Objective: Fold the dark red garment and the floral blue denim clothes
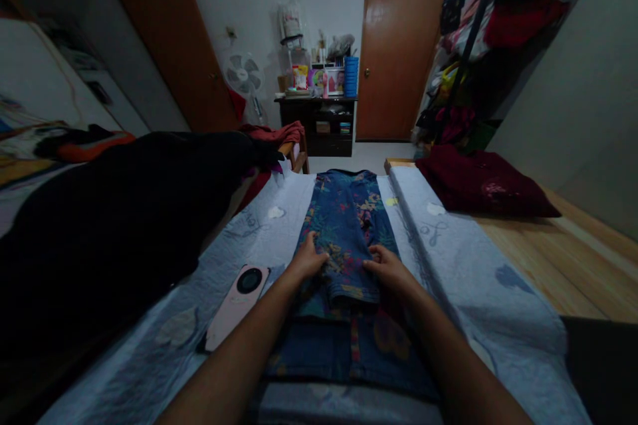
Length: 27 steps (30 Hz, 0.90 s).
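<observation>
A blue denim jacket [343,212] with a colourful flower print lies lengthwise on the pale patterned sheet, its dark collar at the far end. One sleeve [351,265] is laid down over the body, cuff toward me. At that sleeve's left edge, my left hand [310,259] grips the cloth between thumb and fingers. My right hand [389,267] pinches the sleeve's right edge, fingers curled. The jacket's hem spreads out between my forearms. Beside my left forearm rests a pink phone [233,312], its round black camera facing up.
A large black cloth heap [124,212] covers the left side. On the right, a folded maroon garment [491,182] lies on a wooden board [528,246]. Beyond the bed stand a dark cabinet [316,126], a white fan [244,76] and a rack of hanging clothes and bags [518,20].
</observation>
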Available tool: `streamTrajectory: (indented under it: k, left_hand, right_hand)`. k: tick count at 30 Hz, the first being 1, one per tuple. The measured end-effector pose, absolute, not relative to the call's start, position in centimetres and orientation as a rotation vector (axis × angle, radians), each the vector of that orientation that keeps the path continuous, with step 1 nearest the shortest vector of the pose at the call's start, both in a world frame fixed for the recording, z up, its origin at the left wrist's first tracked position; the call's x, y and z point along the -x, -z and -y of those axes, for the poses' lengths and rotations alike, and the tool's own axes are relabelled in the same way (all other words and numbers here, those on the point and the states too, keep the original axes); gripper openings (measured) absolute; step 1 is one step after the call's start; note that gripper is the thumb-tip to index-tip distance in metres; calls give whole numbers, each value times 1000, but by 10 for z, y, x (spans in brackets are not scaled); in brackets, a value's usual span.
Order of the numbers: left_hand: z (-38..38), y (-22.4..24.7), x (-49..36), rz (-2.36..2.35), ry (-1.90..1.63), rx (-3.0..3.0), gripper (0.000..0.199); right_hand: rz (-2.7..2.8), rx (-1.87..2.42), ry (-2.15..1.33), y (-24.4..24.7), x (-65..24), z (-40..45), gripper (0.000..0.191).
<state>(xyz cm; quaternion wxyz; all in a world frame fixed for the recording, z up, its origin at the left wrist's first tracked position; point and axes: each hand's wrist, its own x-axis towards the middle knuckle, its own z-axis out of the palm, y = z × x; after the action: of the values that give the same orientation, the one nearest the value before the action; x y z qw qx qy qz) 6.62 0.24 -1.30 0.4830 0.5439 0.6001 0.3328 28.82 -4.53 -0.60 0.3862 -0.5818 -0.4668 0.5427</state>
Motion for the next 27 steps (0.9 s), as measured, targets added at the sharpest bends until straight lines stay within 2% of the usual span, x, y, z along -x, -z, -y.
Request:
streamTrajectory:
  k: [3, 7, 11, 18, 23, 27]
  left_hand:
    - [8, 6, -73, -1441, -858, -1122, 88]
    - [28, -8, -81, -1257, -920, -882, 90]
    - [52, -14, -90, -1017, -905, -975, 97]
    - [71, -6, -92, -1061, -693, -1396, 68]
    - [70, -3, -81, -1204, -565, -1656, 58]
    - [51, 1, -77, -1275, -627, -1589, 59]
  right_hand:
    - [1172, 1405, -1445, 7, -289, 52, 48]
    - [1134, 1411, -1352, 5, -291, 57, 49]
    - [1112, 1362, -1296, -2, -293, 66, 56]
    - [1330, 1465, -1060, -11, -304, 94, 31]
    - [1483, 1520, -1101, 0, -309, 106, 27]
    - [1635, 1553, -1097, 6, -312, 104, 27]
